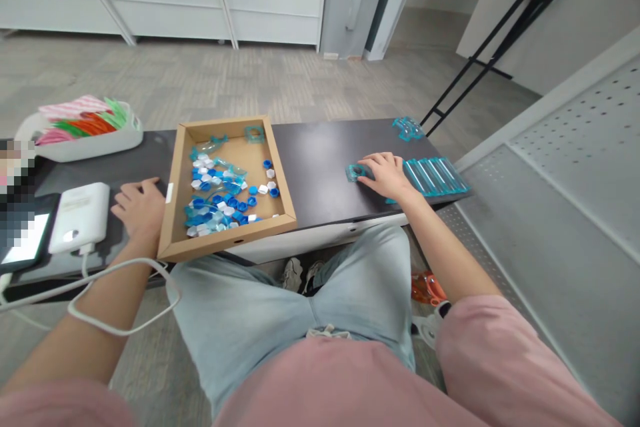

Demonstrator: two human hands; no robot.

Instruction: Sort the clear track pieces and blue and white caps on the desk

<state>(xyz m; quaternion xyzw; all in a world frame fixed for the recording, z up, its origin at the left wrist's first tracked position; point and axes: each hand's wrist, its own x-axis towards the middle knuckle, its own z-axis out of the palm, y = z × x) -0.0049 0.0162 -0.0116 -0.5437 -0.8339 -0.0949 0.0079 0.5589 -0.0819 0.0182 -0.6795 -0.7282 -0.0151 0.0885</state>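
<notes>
My right hand [387, 177] is over the right part of the dark table, thumb and fingers closed around a clear teal plastic piece [354, 173] with a square end. The rest of that piece is hidden under the hand. Just right of it, several similar teal pieces [435, 177] lie side by side in a row. My left hand [140, 210] lies on the table with fingers apart and holds nothing. It is beside a shallow cardboard box [230, 241], which holds blue and white hexagonal bits [233, 202] and several teal pieces.
More teal pieces [407, 128] lie at the table's [320, 167] far right corner. At left are a white basket [95, 147] of colourful items, a white power bank [80, 217] and a screen device [25, 240]. A white cable [125, 330] loops over my left forearm. A perforated panel [560, 167] stands at right.
</notes>
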